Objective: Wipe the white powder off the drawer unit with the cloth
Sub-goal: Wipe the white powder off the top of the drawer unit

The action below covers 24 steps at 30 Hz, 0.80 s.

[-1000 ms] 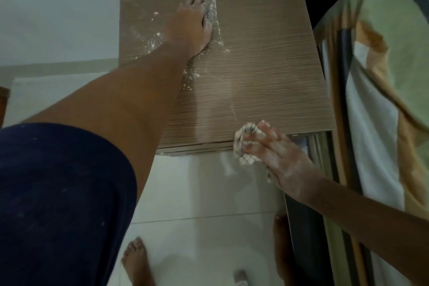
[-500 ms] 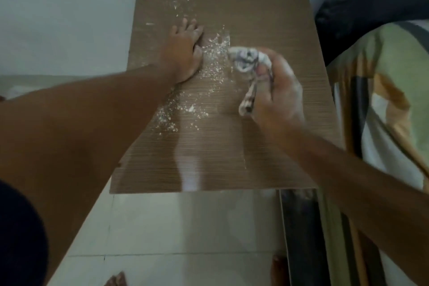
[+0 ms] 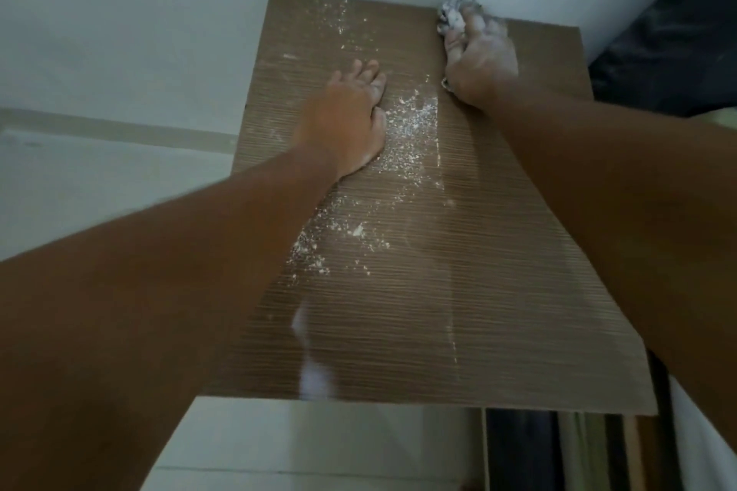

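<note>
The brown wood-grain top of the drawer unit fills the middle of the view. White powder lies scattered along its centre and left, with more specks near the far edge. My left hand rests flat on the top, fingers apart, just left of the powder. My right hand, dusted white, is closed on a bunched cloth at the far edge of the top by the wall.
A pale wall runs behind the unit. Light floor tiles show below the front edge. Dark bedding lies at the right, close to the unit's side.
My right hand has carried the cloth from the middle of the top to its far edge by the wall. My left hand has stayed flat in place.
</note>
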Each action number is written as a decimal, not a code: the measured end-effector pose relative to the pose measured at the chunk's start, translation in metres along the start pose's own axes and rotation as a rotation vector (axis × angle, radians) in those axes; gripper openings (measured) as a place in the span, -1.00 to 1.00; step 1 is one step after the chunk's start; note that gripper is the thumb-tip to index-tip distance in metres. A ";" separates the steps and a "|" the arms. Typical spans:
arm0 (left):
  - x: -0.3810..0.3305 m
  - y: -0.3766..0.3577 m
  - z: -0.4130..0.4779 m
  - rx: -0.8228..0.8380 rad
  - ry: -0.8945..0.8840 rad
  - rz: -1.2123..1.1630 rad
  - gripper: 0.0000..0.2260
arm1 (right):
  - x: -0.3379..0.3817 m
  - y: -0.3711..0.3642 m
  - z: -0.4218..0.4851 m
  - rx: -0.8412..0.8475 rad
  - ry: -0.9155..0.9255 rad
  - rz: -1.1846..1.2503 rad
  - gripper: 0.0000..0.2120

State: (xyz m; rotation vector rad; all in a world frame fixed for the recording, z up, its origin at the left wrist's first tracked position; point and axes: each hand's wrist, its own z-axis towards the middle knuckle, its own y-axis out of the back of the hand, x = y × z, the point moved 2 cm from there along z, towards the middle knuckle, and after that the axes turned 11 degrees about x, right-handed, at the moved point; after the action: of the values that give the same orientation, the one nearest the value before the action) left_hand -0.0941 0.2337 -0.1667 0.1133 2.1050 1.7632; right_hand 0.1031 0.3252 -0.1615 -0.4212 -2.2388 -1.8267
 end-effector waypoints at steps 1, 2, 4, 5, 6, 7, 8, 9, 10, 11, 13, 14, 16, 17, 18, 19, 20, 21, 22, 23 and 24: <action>0.000 0.001 0.000 0.004 -0.002 0.009 -0.50 | 0.008 -0.001 0.000 0.009 0.049 -0.014 -0.47; -0.001 0.002 -0.001 0.009 -0.005 0.017 -0.50 | 0.015 -0.001 0.000 0.021 0.092 -0.019 -0.49; -0.002 0.002 -0.002 0.014 -0.009 0.027 -0.51 | 0.027 -0.002 -0.001 0.053 0.159 -0.030 -0.53; -0.002 0.003 -0.002 0.013 -0.008 0.026 -0.51 | 0.031 -0.004 -0.003 0.068 0.193 -0.046 -0.54; -0.002 0.003 -0.002 0.014 -0.004 0.023 -0.51 | 0.034 -0.005 -0.008 0.085 0.229 -0.064 -0.56; -0.003 0.003 -0.002 0.015 0.003 0.019 -0.51 | 0.037 -0.008 -0.014 0.102 0.262 -0.078 -0.57; -0.003 0.003 -0.002 0.014 0.013 0.015 -0.51 | 0.038 -0.010 -0.022 0.118 0.289 -0.089 -0.57; -0.003 0.003 -0.002 0.015 0.025 0.014 -0.51 | 0.038 -0.011 -0.032 0.134 0.311 -0.096 -0.58; -0.003 0.003 -0.001 0.017 0.034 0.016 -0.50 | 0.036 -0.013 -0.043 0.150 0.330 -0.100 -0.58; -0.003 0.003 -0.002 0.021 0.039 0.020 -0.50 | 0.035 -0.014 -0.054 0.159 0.350 -0.103 -0.59; -0.003 0.003 -0.002 0.024 0.037 0.024 -0.50 | 0.030 -0.017 -0.075 0.166 0.389 -0.108 -0.59; -0.003 0.003 -0.003 0.023 0.035 0.020 -0.50 | 0.028 -0.019 -0.084 0.169 0.407 -0.108 -0.59; -0.004 0.004 -0.005 0.023 0.031 0.012 -0.50 | 0.023 -0.023 -0.102 0.171 0.438 -0.096 -0.60; -0.005 0.004 -0.006 0.023 0.029 0.008 -0.50 | 0.020 -0.025 -0.112 0.170 0.452 -0.091 -0.60; -0.005 0.004 -0.007 0.023 0.029 0.003 -0.50 | 0.017 -0.028 -0.123 0.171 0.465 -0.088 -0.60; -0.005 0.005 -0.008 0.024 0.032 -0.005 -0.50 | 0.014 -0.031 -0.134 0.172 0.480 -0.086 -0.61; -0.006 0.005 -0.008 0.027 0.036 -0.013 -0.50 | 0.011 -0.035 -0.146 0.175 0.492 -0.081 -0.61; -0.006 0.005 -0.009 0.031 0.040 -0.017 -0.50 | 0.007 -0.037 -0.157 0.180 0.505 -0.075 -0.62; -0.007 0.006 -0.009 0.035 0.045 -0.016 -0.49 | 0.004 -0.041 -0.169 0.187 0.514 -0.069 -0.62; -0.008 0.006 -0.010 0.037 0.050 -0.012 -0.49 | 0.000 -0.044 -0.180 0.196 0.520 -0.068 -0.62; -0.008 0.006 -0.011 0.036 0.056 -0.009 -0.49 | -0.003 -0.046 -0.190 0.204 0.524 -0.071 -0.62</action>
State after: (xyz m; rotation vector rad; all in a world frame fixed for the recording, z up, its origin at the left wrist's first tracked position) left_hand -0.0913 0.2223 -0.1573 0.0646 2.1739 1.7431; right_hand 0.0875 0.1303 -0.1667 0.1621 -2.0501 -1.4931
